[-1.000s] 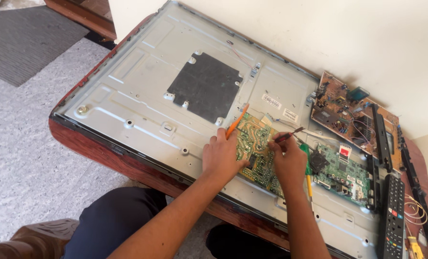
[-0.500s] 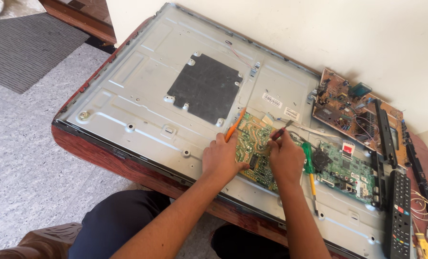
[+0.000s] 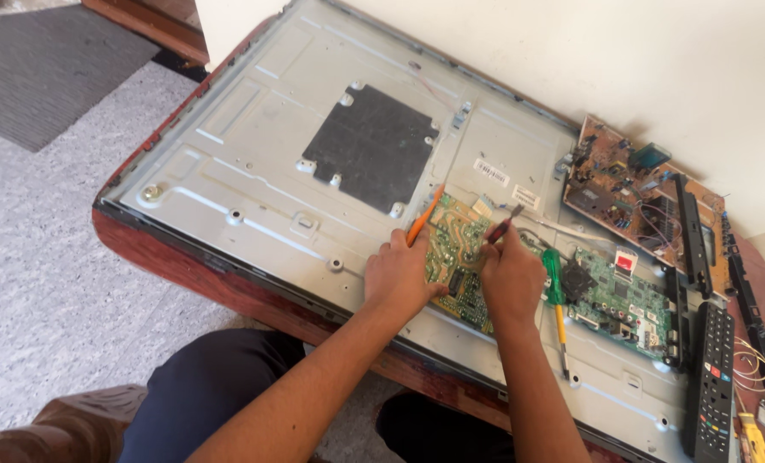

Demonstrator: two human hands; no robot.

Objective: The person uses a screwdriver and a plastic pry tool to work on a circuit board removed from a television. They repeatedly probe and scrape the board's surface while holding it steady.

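At the upper left of the frame a dark grey woven mat (image 3: 52, 73) lies on the speckled grey floor (image 3: 48, 283). To its right, filling the middle of the frame, a large flat grey metal back panel of a television (image 3: 254, 184) lies face down on a reddish-brown wooden table (image 3: 228, 287), with a black rectangular mounting plate (image 3: 369, 146) screwed on near its centre.

Just right of centre, the left hand (image 3: 399, 276) rests on the panel with its fingers closed narrowly around a slim orange probe (image 3: 425, 217), whose tip points up and away and touches the upper left edge of a small yellow-green printed circuit board (image 3: 455, 257). The hand's thumb side lies on the board's left edge. Beside it, the right hand (image 3: 511, 279) pinches a thin dark red-tipped probe (image 3: 504, 225) between closed fingertips; the tip sits at the board's upper right edge. Whether it meets a solder point is too small to tell.

Right of that hand a green-handled screwdriver with a yellow shaft (image 3: 557, 304) lies on the panel, next to a green main circuit board (image 3: 618, 300). At the upper right a brown power board with dark components (image 3: 622, 184) leans by the cream wall. At the far right edge a black remote control with coloured buttons (image 3: 712, 377) lies lengthwise on the table.
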